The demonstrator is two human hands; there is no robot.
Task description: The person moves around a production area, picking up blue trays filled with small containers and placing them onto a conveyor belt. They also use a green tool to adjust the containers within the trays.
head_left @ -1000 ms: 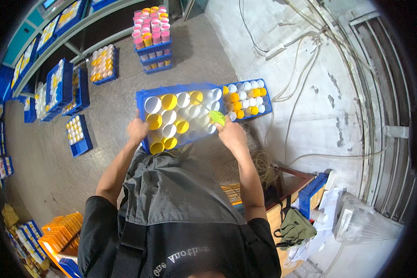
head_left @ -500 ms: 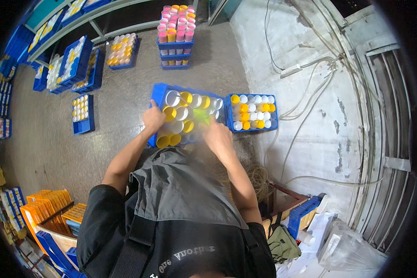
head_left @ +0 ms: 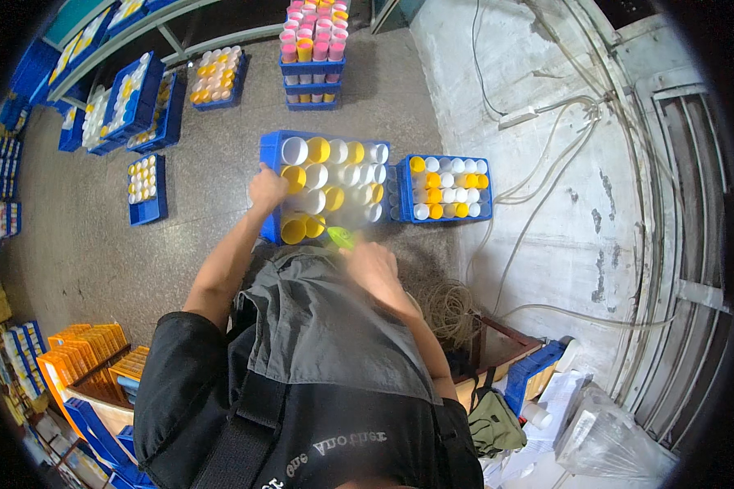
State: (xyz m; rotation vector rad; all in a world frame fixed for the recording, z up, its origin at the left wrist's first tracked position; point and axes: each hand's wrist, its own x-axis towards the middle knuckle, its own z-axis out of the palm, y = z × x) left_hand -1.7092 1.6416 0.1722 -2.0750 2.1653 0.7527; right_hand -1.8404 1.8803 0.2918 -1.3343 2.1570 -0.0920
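Note:
A blue crate in front of my body holds rows of white and yellow cups with their open mouths toward me. My left hand is closed on the crate's left edge. My right hand grips a lime-green blow gun at the crate's near side, close to the yellow cups in the nearest row. Its grip is mostly covered by my fingers. A whitish haze blurs the cups around the middle and right of the crate.
Right of the crate stands another blue crate of white and yellow cups. Stacked crates of pink cups and more crates stand farther off. A coiled hose lies near my right arm, beside the white wall.
My right hand has drawn the blow gun toward me, from the crate's middle to its near side. My left hand keeps its hold on the crate's edge.

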